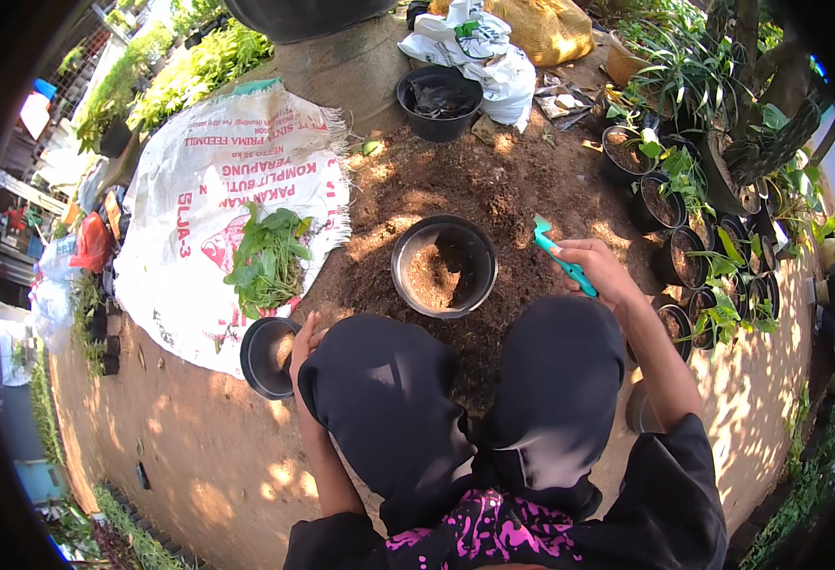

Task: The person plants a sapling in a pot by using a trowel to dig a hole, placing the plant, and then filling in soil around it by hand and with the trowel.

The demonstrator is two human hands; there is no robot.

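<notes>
My right hand [598, 267] grips the handle of a turquoise hand trowel [564, 258], its blade pointing away from me over the soil. At my left knee, my left hand [306, 340] rests against the rim of a small black plastic pot [266, 358] and seems to hold it; my knee partly hides the fingers. Inside that pot some brown soil shows. Between my knees and a little ahead stands a larger black pot [397, 274], partly filled with brown soil. Loose dark soil [453, 185] surrounds it on the ground.
A bundle of leafy green cuttings [269, 260] lies on a white woven sack [154, 285] bearing red print. Several soil-filled black pots [676, 256], some with seedlings, line the right. Farther ahead are another black pot [440, 128], a white plastic sack [510, 85] and a concrete pedestal [339, 78].
</notes>
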